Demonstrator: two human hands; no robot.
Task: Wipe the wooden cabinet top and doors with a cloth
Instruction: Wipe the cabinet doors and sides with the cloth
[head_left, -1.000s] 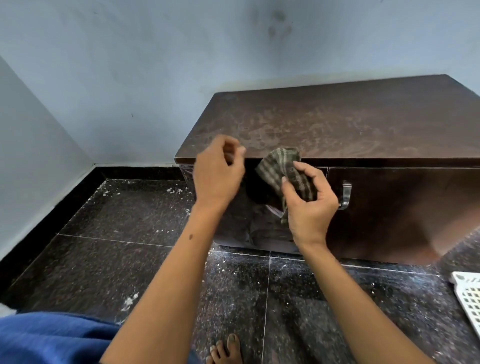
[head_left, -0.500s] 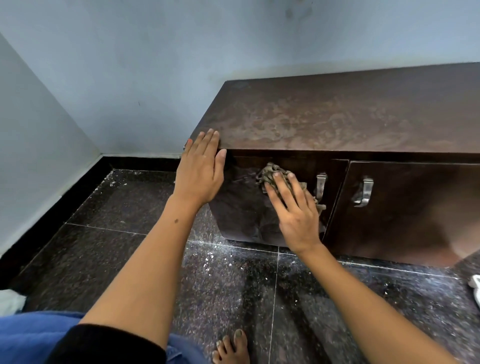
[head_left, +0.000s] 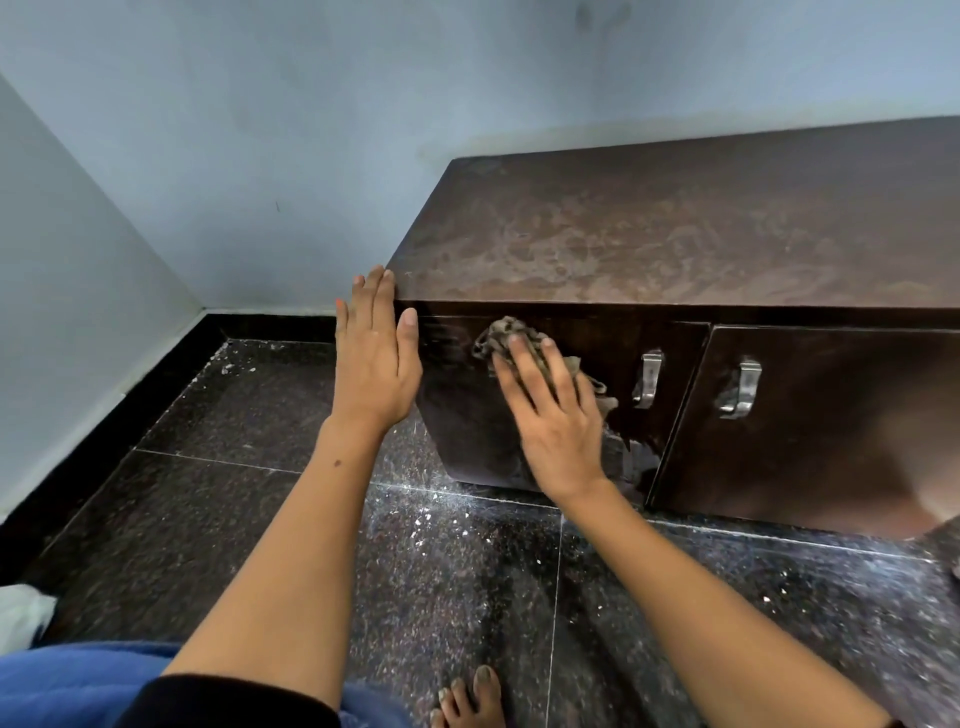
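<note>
Since a moment ago, both my hands have flattened: my right hand (head_left: 553, 415), grip spread, presses the cloth (head_left: 511, 338) against the left cabinet door (head_left: 467, 415), near its handle (head_left: 648, 378). My left hand (head_left: 375, 358), fingers straight, rests on the cabinet's (head_left: 675, 234) left front corner.

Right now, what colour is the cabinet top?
Dark brown cabinet top, with pale dusty smears; head view.
</note>
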